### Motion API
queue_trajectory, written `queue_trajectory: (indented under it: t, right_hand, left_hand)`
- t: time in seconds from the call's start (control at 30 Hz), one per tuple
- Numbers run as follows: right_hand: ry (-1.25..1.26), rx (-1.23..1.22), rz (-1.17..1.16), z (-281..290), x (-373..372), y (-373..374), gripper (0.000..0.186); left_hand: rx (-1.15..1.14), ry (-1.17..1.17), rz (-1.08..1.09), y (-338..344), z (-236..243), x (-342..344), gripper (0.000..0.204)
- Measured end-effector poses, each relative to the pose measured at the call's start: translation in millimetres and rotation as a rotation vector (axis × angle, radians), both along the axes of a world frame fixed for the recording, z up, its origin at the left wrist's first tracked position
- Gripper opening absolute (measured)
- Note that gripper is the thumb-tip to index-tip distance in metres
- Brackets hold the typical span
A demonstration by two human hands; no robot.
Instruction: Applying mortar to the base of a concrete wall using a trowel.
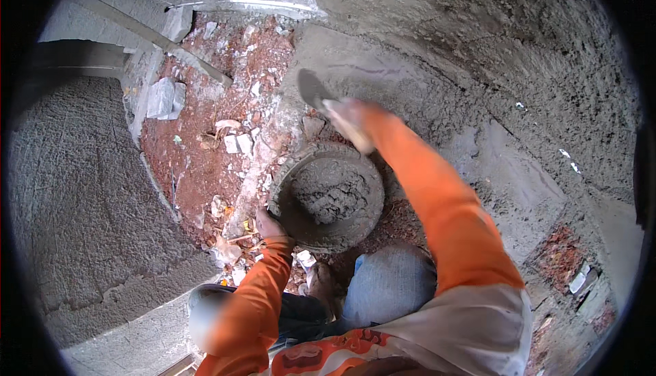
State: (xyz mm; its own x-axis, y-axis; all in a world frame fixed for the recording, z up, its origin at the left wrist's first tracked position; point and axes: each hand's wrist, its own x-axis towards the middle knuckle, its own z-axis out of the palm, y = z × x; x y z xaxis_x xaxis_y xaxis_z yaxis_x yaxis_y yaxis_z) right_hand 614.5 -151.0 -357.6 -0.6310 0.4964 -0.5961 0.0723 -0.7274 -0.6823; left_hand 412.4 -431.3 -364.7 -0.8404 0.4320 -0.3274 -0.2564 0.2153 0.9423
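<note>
A round pan (372,222), its rim coated grey, stands on the ground in front of my knees with wet mortar (331,191) heaped inside. My left hand (269,226) is closed on its near-left rim; part of the fingers is hidden behind the edge. Just beyond the pan, my right hand (350,115), slightly blurred, is closed round a trowel (313,88). The trowel's blade points to the far left, over a smooth grey mortar strip (369,62). Its pale handle end sticks out of my grip toward the pan.
Rough grey plastered wall (519,41) rises at the right. Red rubble ground (198,130) on the left carries white stone chunks (165,98) and a slanting wooden batten (150,34). A grey rough-faced surface (82,191) fills the far left. My jean-clad knee (389,284) is close to the pan.
</note>
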Motion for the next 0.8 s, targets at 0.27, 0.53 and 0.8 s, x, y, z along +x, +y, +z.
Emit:
queue_trajectory:
  t: [0.27,0.53,0.8]
  right_hand:
    - [-0.378,0.437,-0.436,-41,45,-1,0.040]
    - [-0.095,0.352,0.108,-82,-85,38,0.035]
    - [-0.711,1.297,0.653,-32,-125,63,0.038]
  left_hand:
    - [-0.062,0.074,-0.021,-10,-9,-6,0.034]
    - [-0.223,0.075,0.122,-25,-9,-9,0.036]
    - [-0.138,0.157,0.072,-17,2,3,0.037]
